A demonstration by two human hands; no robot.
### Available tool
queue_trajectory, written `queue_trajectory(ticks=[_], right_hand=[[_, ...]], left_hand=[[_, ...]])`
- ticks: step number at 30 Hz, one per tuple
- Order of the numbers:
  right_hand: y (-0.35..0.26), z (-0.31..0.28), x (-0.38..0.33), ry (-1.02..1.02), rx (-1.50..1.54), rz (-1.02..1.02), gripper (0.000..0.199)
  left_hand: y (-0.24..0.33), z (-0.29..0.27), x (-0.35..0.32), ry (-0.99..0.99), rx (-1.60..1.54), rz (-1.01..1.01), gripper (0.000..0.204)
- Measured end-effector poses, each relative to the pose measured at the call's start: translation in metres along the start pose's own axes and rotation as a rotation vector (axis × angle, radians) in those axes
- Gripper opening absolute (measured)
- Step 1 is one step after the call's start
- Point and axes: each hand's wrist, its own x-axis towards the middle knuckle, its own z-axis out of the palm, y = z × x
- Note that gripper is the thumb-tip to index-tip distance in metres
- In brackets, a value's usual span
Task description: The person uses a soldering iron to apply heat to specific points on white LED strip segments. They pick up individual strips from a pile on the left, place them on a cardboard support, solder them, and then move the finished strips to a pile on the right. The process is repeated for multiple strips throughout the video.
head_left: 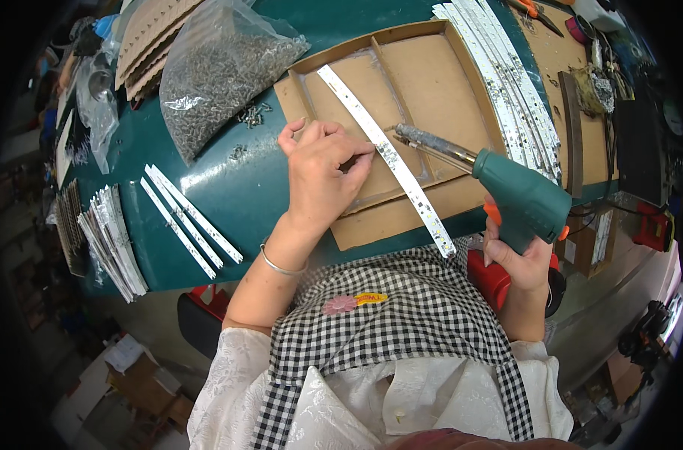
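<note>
A long white circuit-board strip (pixel 409 184) with small components lies slantwise across a shallow cardboard tray (pixel 461 64), its near end reaching past the tray's front edge. My left hand (pixel 323 171) is left of the strip, thumb and index finger pinched at its edge. Whatever small thing the pinch may hold is hidden. In my right hand (pixel 523 264) is a green soldering gun (pixel 527 196) with an orange trigger. Its metal barrel points left over the tray, and the thin tip is close to the strip, just right of my left fingertips; contact cannot be made out.
More white strips (pixel 510 94) are stacked along the tray's right side. A clear bag of small metal parts (pixel 225 71) stands at back left, with loose metal parts (pixel 251 115) beside it. Several strips (pixel 185 221) lie on the green table, near bundled strips (pixel 110 240). Pliers (pixel 538 15) lie far right.
</note>
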Motion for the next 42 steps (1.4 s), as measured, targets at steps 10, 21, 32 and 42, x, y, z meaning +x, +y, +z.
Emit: queue_trajectory(ticks=[10,21,32,42], right_hand=[[0.013,-0.009,-0.009,-0.031,-0.134,0.075,0.052],[0.008,-0.018,-0.009,-0.009,-0.054,0.158,0.045],[0.001,-0.01,0.0,-0.045,-0.289,0.115,0.032],[0.007,-0.023,0.005,-0.215,-0.487,-0.064,0.049]], left_hand=[[-0.003,0.003,-0.001,0.031,-0.083,-0.033,0.01],[-0.005,0.002,-0.003,0.01,-0.052,-0.026,0.013],[-0.006,0.003,-0.004,0.025,-0.065,-0.014,0.013],[-0.007,0.006,-0.003,0.052,-0.121,-0.029,0.009]])
